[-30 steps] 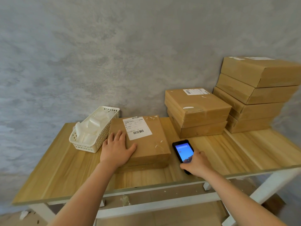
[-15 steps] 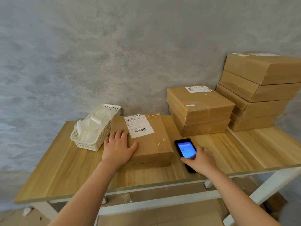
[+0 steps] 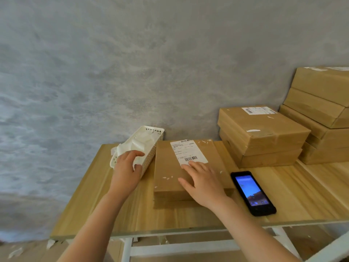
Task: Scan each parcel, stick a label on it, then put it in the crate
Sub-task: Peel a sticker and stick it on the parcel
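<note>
Parcel [image 3: 188, 174] in hand lies flat on the wooden table [image 3: 302, 190], directly under the right hand [image 3: 203, 183], whose fingers are spread and nearly straight, pressing down on the brown top so the box stays put. Just beyond those fingertips sits a white printed sheet with a barcode [image 3: 188, 153], its near edge touching or slightly under them; whether this is the label to be stuck or one already there I cannot tell. Left of the parcel, the left hand [image 3: 126, 167] reaches into the white basket [image 3: 151, 154], which stands against the parcel's left side; its fingers are loosely curled over the white slips [image 3: 142, 140] piled inside, and I cannot tell whether they pinch one yet. That reach reads as fetching a label, which would make the sticking step the one in hand. To the right of the right wrist, apart from the parcel, a black handheld scanner [image 3: 252, 192] lies face up with its screen lit, within easy reach. Farther beyond the fingers on the right, two stacks of brown boxes [image 3: 264, 133] wait against the grey wall. No crate is in view.
</note>
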A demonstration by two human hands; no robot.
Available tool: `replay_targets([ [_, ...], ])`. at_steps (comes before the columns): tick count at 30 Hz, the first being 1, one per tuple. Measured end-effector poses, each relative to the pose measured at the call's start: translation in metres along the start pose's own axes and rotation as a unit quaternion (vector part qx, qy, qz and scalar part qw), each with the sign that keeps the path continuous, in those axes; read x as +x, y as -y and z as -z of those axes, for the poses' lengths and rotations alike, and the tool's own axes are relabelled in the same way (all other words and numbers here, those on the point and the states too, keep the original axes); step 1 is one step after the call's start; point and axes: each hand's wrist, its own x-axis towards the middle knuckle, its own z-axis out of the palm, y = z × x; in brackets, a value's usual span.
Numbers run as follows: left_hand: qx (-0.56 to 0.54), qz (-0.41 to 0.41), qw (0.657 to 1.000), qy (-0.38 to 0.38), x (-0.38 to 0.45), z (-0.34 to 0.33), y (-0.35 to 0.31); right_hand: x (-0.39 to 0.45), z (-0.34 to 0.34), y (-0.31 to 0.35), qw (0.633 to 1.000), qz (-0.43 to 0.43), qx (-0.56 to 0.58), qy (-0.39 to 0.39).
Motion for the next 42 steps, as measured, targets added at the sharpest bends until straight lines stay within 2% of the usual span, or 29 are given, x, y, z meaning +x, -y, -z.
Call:
replay_targets([
  [2, 0.087, -0.007, 0.996, 0.026, 0.000, 0.006, 0.030, -0.001, -0.005, 0.002, 0.999, -0.010, -0.034, -0.014],
  [6, 0.148, -0.035, 0.984, 0.098, -0.005, 0.001, 0.061, 0.001, -0.005, 0.002, 0.999, -0.022, -0.025, -0.022],
  [8, 0.163, -0.057, 0.980, 0.097, -0.007, -0.006, 0.069, 0.001, -0.004, 0.002, 0.999, -0.028, -0.021, -0.014],
  [12, 0.138, -0.100, 0.984, 0.057, -0.006, -0.018, 0.069, 0.004, -0.001, 0.004, 0.998, -0.054, -0.011, 0.003],
  [15, 0.104, -0.144, 0.981, 0.072, -0.004, -0.031, 0.058, 0.013, 0.004, 0.006, 0.997, -0.077, 0.002, 0.016],
  [20, 0.065, -0.163, 0.981, 0.086, 0.002, -0.055, 0.045, 0.029, 0.008, 0.006, 0.991, -0.131, -0.001, 0.024],
  [24, 0.115, -0.211, 0.970, 0.028, 0.001, -0.048, 0.043, 0.038, 0.006, 0.003, 0.992, -0.125, -0.023, 0.003],
  [29, 0.095, -0.258, 0.958, -0.078, 0.016, -0.010, 0.048, 0.048, -0.004, 0.009, 0.996, -0.086, 0.006, 0.000],
  [31, 0.066, -0.229, 0.966, -0.102, 0.034, 0.002, 0.057, 0.050, -0.008, 0.008, 0.996, -0.092, 0.002, -0.001],
  [34, -0.001, -0.086, 0.992, -0.090, 0.068, 0.006, 0.084, 0.050, -0.010, 0.008, 0.996, -0.093, -0.012, -0.011],
  [36, 0.002, 0.042, 0.999, -0.008, 0.087, 0.000, 0.111, 0.050, -0.010, 0.008, 0.996, -0.093, -0.014, -0.013],
  [38, 0.046, 0.136, 0.985, 0.093, 0.097, -0.007, 0.133, 0.051, -0.010, 0.008, 0.996, -0.093, -0.010, -0.013],
  [40, 0.103, 0.180, 0.968, 0.143, 0.099, -0.016, 0.143, 0.051, -0.011, 0.007, 0.996, -0.091, -0.006, -0.014],
  [42, 0.163, 0.192, 0.957, 0.141, 0.101, -0.024, 0.146, 0.052, -0.012, 0.006, 0.996, -0.091, -0.002, -0.015],
])
